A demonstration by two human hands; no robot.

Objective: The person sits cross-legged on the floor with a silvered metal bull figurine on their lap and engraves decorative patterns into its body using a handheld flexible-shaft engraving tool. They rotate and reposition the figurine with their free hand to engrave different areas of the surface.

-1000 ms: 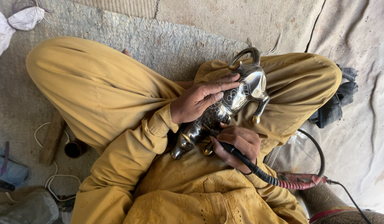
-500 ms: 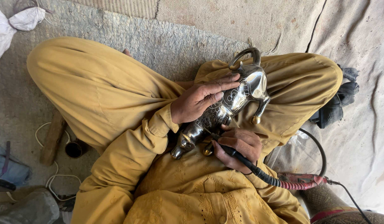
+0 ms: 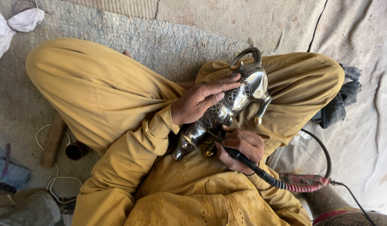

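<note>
One grey mat (image 3: 160,37) covers the floor, and a person in mustard-yellow clothes (image 3: 97,92) sits cross-legged on it. One shiny metal animal figure (image 3: 235,100) lies tilted across the lap, its curled end at 1 o'clock and its other end at 7 o'clock. Two hands work on it. The left hand (image 3: 199,100) lies flat on top of the figure, fingers spread and pressing it down. The right hand (image 3: 239,146), at 5 o'clock from the figure, has its grip closed around one black engraving tool (image 3: 231,152), tip touching the figure's underside. One red tool body (image 3: 306,183) joins its hose. One small dark cup (image 3: 75,150) stands at 9 o'clock.
</note>
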